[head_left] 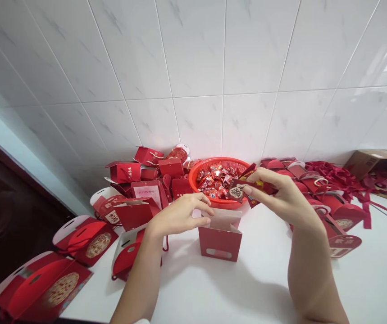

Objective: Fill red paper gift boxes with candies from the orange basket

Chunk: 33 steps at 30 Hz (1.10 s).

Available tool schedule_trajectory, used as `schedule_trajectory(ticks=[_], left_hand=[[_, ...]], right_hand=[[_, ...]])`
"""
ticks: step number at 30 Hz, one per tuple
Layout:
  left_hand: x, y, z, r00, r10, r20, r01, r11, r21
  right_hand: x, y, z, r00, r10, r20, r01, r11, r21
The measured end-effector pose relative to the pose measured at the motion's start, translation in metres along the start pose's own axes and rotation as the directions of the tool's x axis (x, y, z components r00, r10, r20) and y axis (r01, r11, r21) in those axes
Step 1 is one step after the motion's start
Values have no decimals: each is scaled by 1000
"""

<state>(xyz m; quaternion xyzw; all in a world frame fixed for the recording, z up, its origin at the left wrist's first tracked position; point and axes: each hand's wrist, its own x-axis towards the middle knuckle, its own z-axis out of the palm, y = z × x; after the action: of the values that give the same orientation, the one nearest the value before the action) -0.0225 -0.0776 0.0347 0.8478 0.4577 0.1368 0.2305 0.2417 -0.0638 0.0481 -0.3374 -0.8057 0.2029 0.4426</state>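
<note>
A small red paper gift box stands upright on the white table, its top open and a pale slot-shaped cut-out low on its front. My left hand is at its upper left edge, thumb and fingers on either side of the top flap. Pinched in my right hand are red candy packets, one with a pale printed label; their exact number is hidden by the fingers. They hang above and behind the box, at the right side of a red plastic basket that holds several shiny wrapped candies.
Several red gift boxes crowd the left side, some with handle flaps. More red boxes stand at the right, by a heap of dark red ribbons and a cardboard box. A tiled wall closes off the back.
</note>
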Motion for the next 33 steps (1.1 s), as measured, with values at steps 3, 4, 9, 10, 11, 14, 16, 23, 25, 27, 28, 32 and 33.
schedule_trajectory(ticks=[3,4,9,10,11,14,16,23,25,27,28,32,33], left_hand=[[5,-7,0,998,-17,54,19,999,-38],[7,-9,0,999,-12,51,14,999,-45],[15,-18,2,998,48,37,-42,990,-131],[16,-19,3,998,46,30,-41,988,-149],[17,-21,4,999,36,22,-33,986,-161],[18,-22,5,1000,20,11,-17,982,-189],[18,-21,5,1000,17,20,-12,979,-201],[17,-19,4,998,-54,23,58,976,-209],[18,-20,4,999,-30,25,35,969,-243],[19,-21,5,1000,-1,24,7,967,-256],[19,-22,5,1000,11,25,-4,967,-256],[19,-24,2,997,60,45,-47,967,-249],[19,-25,2,997,68,47,-55,967,-249]], right_hand=[[2,-3,8,994,-52,98,54,998,-15],[3,-3,11,991,-53,121,56,998,-23],[8,1,26,973,-35,228,68,988,-138],[10,3,28,967,-33,254,75,984,-161],[11,5,30,960,-28,277,81,980,-181],[13,10,33,952,-9,306,83,970,-230],[13,13,32,954,0,298,76,967,-242],[8,10,26,960,-76,268,93,994,-52],[9,9,28,960,-53,275,61,998,-20],[12,9,32,955,-35,296,41,999,-12],[14,10,34,950,-35,311,42,999,-17],[19,17,37,904,-91,418,109,994,-21],[20,18,36,886,-108,451,127,992,-11]])
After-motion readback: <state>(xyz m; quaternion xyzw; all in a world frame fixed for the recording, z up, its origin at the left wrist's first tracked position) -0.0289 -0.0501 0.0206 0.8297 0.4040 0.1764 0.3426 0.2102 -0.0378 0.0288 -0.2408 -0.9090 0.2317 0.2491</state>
